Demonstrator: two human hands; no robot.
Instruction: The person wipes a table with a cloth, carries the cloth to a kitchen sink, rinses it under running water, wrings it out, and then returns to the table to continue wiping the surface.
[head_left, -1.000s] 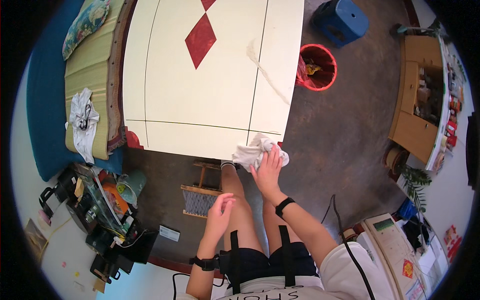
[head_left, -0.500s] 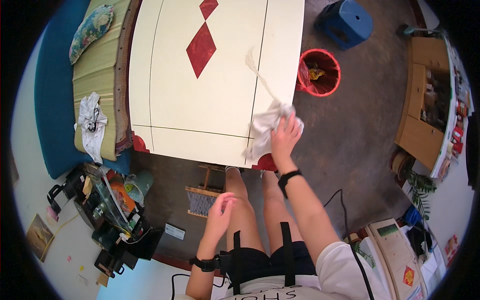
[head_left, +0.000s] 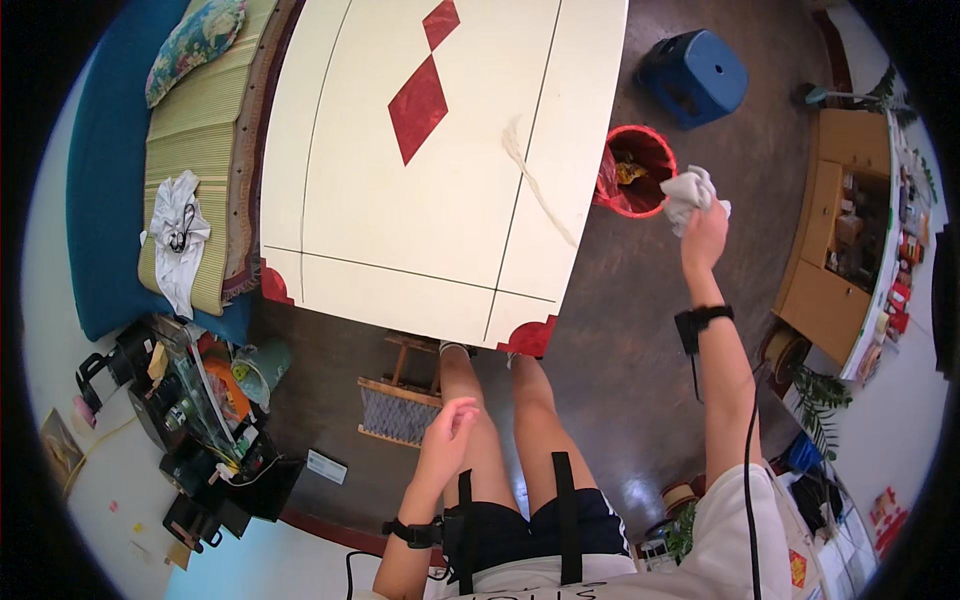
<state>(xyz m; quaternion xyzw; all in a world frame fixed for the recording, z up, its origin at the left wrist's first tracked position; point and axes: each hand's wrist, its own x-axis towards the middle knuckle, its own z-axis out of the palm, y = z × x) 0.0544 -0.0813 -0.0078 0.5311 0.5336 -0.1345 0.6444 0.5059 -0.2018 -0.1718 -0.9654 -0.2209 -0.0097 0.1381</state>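
Note:
My right hand point(head_left: 706, 238) is closed around a bunched white cloth point(head_left: 688, 195). It holds the cloth in the air to the right of the table point(head_left: 350, 200), just beside the red trash bin point(head_left: 672, 160). On the cream tabletop lies a thin off-white streak point(head_left: 535, 185), frayed at its far end; I cannot tell if it is string or a smear. My left hand point(head_left: 450, 435) hangs over my left thigh, its fingers loosely bent and holding nothing.
A blue plastic stool point(head_left: 695, 75) stands beyond the bin. To the left is a couch with a woven mat point(head_left: 210, 120) and a crumpled white garment point(head_left: 178, 235). A small wooden folding stool point(head_left: 400, 410) sits under the table's near edge. A wooden cabinet point(head_left: 815, 270) stands at right.
My right hand has lifted the cloth off the table's near right corner and carried it right, past the edge, beside the bin. My left hand has barely moved.

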